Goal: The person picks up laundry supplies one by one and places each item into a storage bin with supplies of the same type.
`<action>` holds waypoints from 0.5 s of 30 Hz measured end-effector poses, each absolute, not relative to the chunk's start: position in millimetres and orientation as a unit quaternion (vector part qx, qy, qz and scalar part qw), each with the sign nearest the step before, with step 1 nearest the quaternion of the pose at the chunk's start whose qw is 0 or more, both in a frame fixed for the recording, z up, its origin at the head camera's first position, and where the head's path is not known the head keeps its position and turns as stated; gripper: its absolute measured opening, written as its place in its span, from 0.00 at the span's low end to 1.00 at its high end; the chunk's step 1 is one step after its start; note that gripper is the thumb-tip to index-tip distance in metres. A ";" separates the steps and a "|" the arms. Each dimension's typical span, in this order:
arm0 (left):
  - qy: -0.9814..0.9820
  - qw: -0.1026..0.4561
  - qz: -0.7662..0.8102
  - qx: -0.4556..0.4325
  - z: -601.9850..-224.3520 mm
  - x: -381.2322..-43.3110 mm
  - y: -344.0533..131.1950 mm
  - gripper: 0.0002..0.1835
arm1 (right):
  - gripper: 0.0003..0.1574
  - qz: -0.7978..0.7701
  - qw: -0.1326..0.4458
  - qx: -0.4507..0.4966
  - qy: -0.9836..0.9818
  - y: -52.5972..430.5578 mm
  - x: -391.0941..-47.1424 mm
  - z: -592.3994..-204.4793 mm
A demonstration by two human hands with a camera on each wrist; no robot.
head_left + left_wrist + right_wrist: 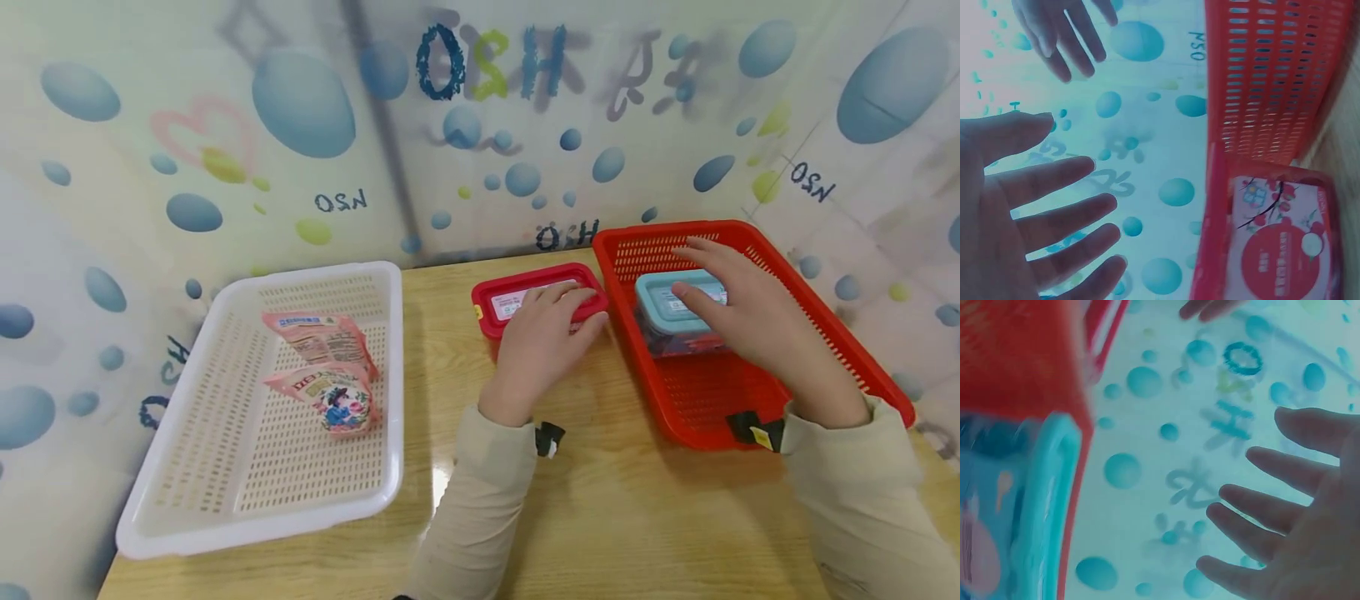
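Note:
A clear plastic box with a red lid (536, 279) stands on the wooden table. Above it hovers my left hand (543, 346), fingers spread; in the left wrist view there is a gap between the fingertips and the box's side (1282, 250), which carries a printed label. A second box with a light teal lid (662, 292) lies inside the red basket (663, 408). My right hand (753, 312) is over that box with its fingers spread apart, and in the right wrist view the fingers are away from the teal rim (1054, 506). Both palms hold nothing.
On the left stands a white basket (393, 467) with two pink snack packets (341, 408) in it. The wooden table (600, 508) runs between the baskets. Behind and at both sides is a wall (480, 183) with a bubble print.

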State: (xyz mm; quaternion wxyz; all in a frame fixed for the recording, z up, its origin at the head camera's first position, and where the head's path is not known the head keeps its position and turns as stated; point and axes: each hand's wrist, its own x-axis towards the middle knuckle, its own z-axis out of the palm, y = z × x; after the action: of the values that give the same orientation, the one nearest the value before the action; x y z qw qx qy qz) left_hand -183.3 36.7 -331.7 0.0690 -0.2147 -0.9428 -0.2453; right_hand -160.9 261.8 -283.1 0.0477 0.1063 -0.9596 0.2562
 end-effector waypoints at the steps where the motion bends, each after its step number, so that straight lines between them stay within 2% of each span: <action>1: -0.943 0.069 -0.248 -0.213 -330.9 -182.7 35.3 0.27 | 0.35 0.263 0.051 0.112 -0.957 258.7 -158.9 -282.2; 7: -0.939 0.069 -0.267 -0.207 -324.1 -179.9 25.4 0.27 | 0.33 0.306 0.070 0.115 -0.942 243.1 -148.1 -276.8; 15: -0.929 0.096 -0.290 -0.209 -309.2 -170.3 13.2 0.24 | 0.40 0.337 0.092 0.097 -0.932 216.1 -143.2 -272.2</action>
State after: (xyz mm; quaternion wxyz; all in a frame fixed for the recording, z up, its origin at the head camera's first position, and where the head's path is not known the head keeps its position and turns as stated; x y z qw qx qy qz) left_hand -170.3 13.2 -309.2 0.0957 -0.2089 -0.9292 -0.2896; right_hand -143.2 216.1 -272.2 0.0919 0.0972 -0.9318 0.3375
